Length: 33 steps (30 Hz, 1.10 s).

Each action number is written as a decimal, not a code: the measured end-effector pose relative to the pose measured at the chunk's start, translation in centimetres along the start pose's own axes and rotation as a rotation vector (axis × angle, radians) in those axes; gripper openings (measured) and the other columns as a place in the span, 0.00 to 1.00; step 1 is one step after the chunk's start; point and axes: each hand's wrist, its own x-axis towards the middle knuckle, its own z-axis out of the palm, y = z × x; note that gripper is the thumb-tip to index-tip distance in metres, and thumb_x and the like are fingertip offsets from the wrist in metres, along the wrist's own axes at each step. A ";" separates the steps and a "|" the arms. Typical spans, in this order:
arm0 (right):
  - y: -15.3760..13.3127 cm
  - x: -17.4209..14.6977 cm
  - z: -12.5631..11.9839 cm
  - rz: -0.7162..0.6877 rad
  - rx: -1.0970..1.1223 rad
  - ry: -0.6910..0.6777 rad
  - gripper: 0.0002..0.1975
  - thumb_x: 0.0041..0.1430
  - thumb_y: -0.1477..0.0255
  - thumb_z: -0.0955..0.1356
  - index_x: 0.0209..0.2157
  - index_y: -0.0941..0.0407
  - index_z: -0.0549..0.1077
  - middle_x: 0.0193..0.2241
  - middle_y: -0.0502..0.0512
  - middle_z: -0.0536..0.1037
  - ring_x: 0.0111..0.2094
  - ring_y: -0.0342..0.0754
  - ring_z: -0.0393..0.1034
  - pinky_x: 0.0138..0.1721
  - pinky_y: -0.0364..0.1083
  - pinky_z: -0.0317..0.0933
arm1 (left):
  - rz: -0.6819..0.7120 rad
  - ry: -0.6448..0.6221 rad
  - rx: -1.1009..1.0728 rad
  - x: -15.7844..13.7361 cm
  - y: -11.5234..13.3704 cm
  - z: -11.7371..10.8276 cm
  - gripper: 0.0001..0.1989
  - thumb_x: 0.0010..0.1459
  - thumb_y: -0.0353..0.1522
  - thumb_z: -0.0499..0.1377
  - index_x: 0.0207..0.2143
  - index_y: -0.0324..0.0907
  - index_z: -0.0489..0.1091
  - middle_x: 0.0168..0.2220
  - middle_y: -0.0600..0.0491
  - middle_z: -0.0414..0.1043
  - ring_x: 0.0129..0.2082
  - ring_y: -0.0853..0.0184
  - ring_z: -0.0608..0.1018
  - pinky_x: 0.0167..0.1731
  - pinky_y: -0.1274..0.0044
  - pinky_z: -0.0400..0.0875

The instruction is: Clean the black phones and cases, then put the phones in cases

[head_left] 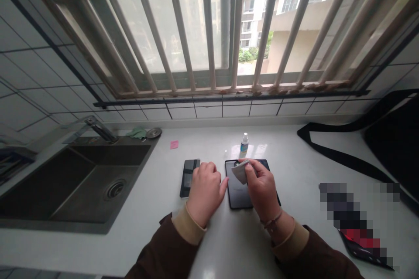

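My right hand (262, 185) pinches a folded pale grey cloth (240, 171) between thumb and fingers. The cloth is over the upper part of a dark, flat, tablet-like device (237, 194) lying on the counter. My left hand (207, 189) holds nothing that I can see. Its fingers bend downward at the right edge of a black phone (187, 178), and its thumb stretches toward the tablet-like device. The fingertips are hidden, so I cannot tell whether they touch the phone. Behind the device stands a small white bottle (244, 144) with a blue label.
On the white counter (157, 235) lies a pink paper square (174, 144). A steel sink (81, 183) with a faucet (101, 128) is at the left, a green cloth (136, 133) behind it. A black strap (340, 150) lies at the right. A barred window (209, 35) spans the back.
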 end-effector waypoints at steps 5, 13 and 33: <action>-0.1 0.0 0.1 0.032 0.032 -0.028 0.20 0.70 0.55 0.67 0.45 0.55 0.84 0.38 0.56 0.85 0.36 0.52 0.77 0.39 0.47 0.70 | -0.085 -0.101 0.065 -0.6 3.2 1.2 0.15 0.67 0.43 0.64 0.42 0.39 0.79 0.44 0.42 0.75 0.48 0.47 0.74 0.47 0.58 0.71; -0.2 0.0 0.2 0.042 0.019 -0.038 0.21 0.69 0.55 0.67 0.44 0.56 0.84 0.36 0.57 0.85 0.36 0.53 0.77 0.38 0.48 0.70 | -0.139 -0.140 0.081 -0.1 2.8 2.2 0.06 0.66 0.28 0.58 0.39 0.39 0.75 0.41 0.43 0.78 0.46 0.50 0.79 0.45 0.63 0.71; 0.6 0.9 0.6 0.094 -0.050 -0.166 0.20 0.67 0.56 0.68 0.40 0.55 0.85 0.41 0.60 0.85 0.45 0.58 0.79 0.51 0.55 0.70 | -0.166 0.019 -0.649 1.0 -0.7 1.7 0.09 0.76 0.37 0.47 0.50 0.44 0.63 0.33 0.49 0.79 0.32 0.58 0.82 0.32 0.72 0.68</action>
